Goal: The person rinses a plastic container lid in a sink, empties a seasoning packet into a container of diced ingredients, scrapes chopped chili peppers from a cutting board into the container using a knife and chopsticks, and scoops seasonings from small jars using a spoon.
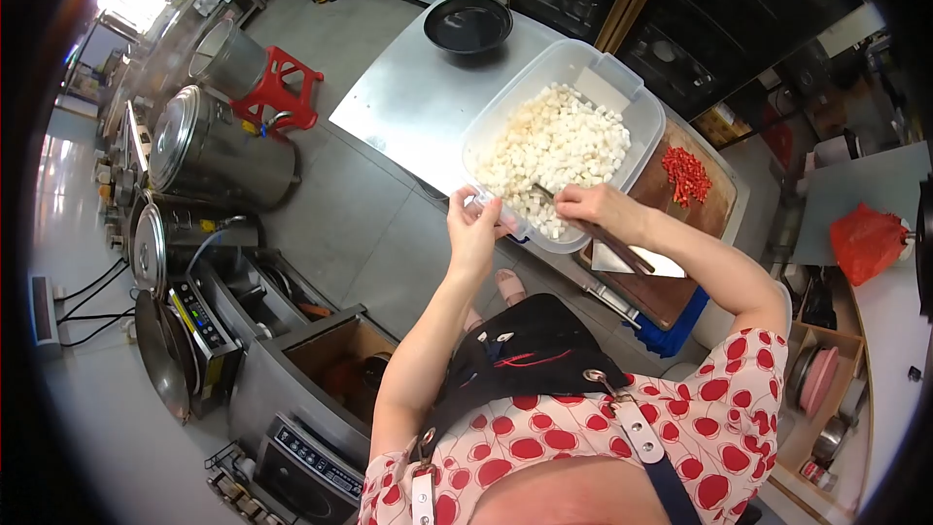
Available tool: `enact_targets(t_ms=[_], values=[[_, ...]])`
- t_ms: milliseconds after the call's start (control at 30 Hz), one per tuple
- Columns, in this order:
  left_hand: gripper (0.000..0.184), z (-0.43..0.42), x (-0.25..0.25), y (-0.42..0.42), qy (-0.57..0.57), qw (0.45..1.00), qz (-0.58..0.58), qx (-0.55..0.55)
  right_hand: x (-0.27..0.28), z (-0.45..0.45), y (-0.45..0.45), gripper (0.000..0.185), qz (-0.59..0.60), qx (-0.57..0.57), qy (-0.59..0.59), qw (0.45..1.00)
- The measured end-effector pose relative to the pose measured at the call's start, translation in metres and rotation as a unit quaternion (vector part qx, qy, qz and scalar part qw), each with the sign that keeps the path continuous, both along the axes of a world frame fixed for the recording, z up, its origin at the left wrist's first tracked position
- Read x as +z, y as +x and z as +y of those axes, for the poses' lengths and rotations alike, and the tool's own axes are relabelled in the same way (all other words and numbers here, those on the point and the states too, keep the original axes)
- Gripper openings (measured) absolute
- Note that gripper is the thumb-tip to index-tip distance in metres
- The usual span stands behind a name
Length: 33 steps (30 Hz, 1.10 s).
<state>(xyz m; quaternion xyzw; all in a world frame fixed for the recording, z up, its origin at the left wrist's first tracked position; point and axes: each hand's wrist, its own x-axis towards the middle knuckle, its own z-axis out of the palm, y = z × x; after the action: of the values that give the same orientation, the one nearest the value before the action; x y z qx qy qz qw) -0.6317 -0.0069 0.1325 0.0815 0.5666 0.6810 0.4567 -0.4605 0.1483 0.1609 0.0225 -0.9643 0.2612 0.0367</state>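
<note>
A clear plastic tub point(643, 141) on the steel table holds many small white cubes point(559, 141). My left hand point(476, 221) grips the tub's near left corner, thumb and fingers closed on the rim. Inside the near side of the tub, my right hand point(598, 209) is closed around dark chopsticks point(617, 247); their tips reach into the cubes and the other ends stick out over the tub's near edge. To the right, chopped red pieces point(686, 176) lie on a brown cutting board point(717, 196), with a pale blade point(634, 261) near its front edge.
A black bowl point(467, 24) sits at the back of the steel table point(394, 87). On the left are a red stool point(282, 87) bearing a metal pot point(229, 58), large lidded pots point(233, 151) and a cooker point(301, 462). A red bag point(865, 241) is at the right.
</note>
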Motion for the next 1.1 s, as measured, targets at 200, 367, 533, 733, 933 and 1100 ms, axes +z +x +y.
enact_targets(t_ms=[200,367,533,733,933,1100], values=[[0.032,0.001,0.001,0.0,0.007,1.0,0.009,-0.003,-0.002,0.056,-0.005,0.02,0.065,-0.062,0.08,0.993],[0.031,0.0,0.005,0.0,-0.006,1.0,0.002,0.001,0.038,0.088,-0.016,0.012,0.144,-0.225,-0.045,0.963],[0.031,0.001,0.007,0.001,-0.014,1.0,-0.009,0.01,0.008,0.126,0.003,0.016,0.117,-0.29,-0.036,0.949],[0.031,0.001,0.006,-0.002,-0.02,0.999,-0.024,0.008,-0.008,0.093,0.039,0.021,0.102,-0.436,-0.148,0.882],[0.029,-0.001,0.007,0.003,-0.021,0.999,-0.026,-0.006,-0.009,0.018,0.037,0.015,0.13,-0.466,-0.343,0.805],[0.028,-0.004,0.003,-0.001,-0.008,0.999,-0.037,-0.013,0.041,-0.03,0.005,0.012,0.146,-0.379,-0.262,0.875]])
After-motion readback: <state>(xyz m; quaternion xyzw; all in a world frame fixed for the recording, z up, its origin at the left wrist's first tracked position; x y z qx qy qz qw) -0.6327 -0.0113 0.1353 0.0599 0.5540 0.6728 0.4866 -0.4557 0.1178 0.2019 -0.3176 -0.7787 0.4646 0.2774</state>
